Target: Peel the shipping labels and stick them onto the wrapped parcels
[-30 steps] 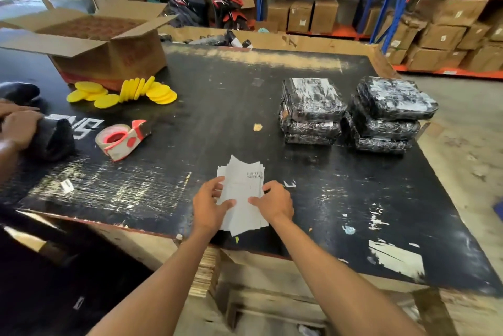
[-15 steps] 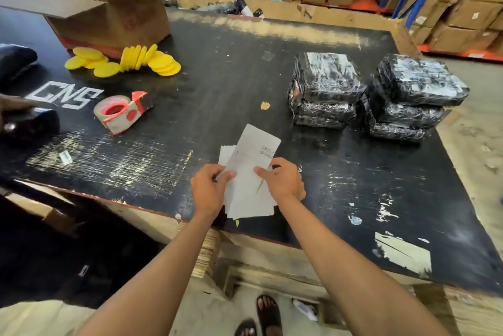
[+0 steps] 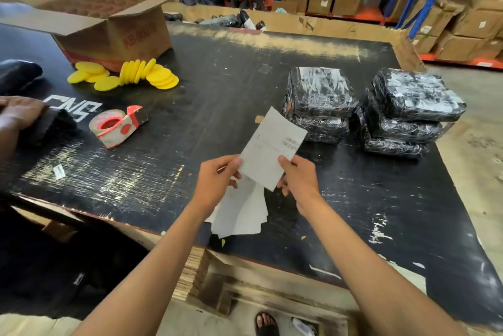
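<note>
Label (image 3: 272, 149), thin and floppy, hangs above the table (image 3: 217, 68) pinched between left hand (image 3: 217, 180) and right hand (image 3: 299, 180); backing probably splits best from a corner. Wrapped parcels (image 3: 321, 90) wait beyond, glossy.

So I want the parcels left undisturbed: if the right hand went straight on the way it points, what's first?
Probably the held label that the right hand grips; beyond it bare table, though depth is unclear.
</note>
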